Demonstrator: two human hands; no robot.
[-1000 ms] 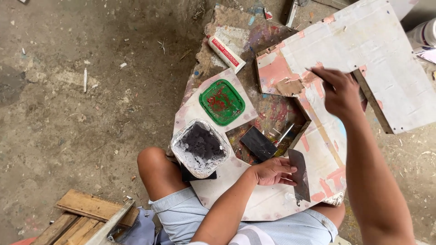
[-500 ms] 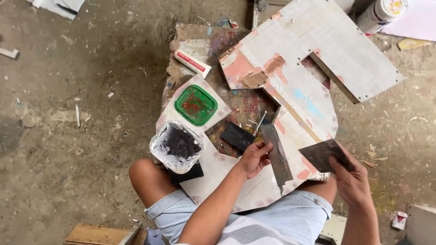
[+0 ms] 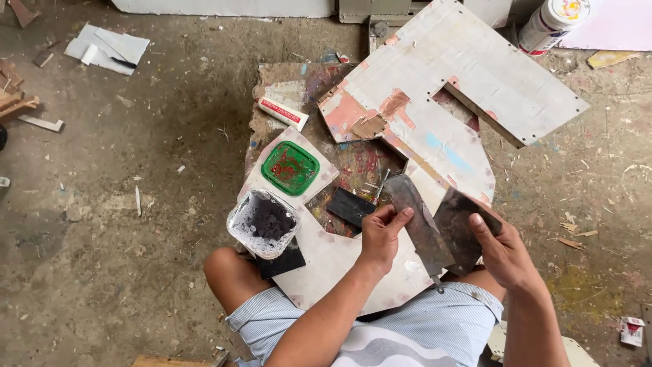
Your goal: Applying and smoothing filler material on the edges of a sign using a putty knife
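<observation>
The left hand (image 3: pixel 382 234) is closed on a long scraper (image 3: pixel 420 221), thumb on top and fingers beneath its upper end. The right hand (image 3: pixel 499 251) pinches a wider dark blade (image 3: pixel 462 228), whose edge touches the scraper over the lap. Both look thin, stiff and light, smeared and likely slick, so the flat faces near the back edge seem the safest hold. Just left lie a black pad (image 3: pixel 350 206), a tub of dark putty (image 3: pixel 263 223) and a green lid (image 3: pixel 291 167) on the white board (image 3: pixel 333 261). Further off sit a tube (image 3: pixel 282 113) and a can (image 3: pixel 553 24) on the floor (image 3: pixel 122 204).
</observation>
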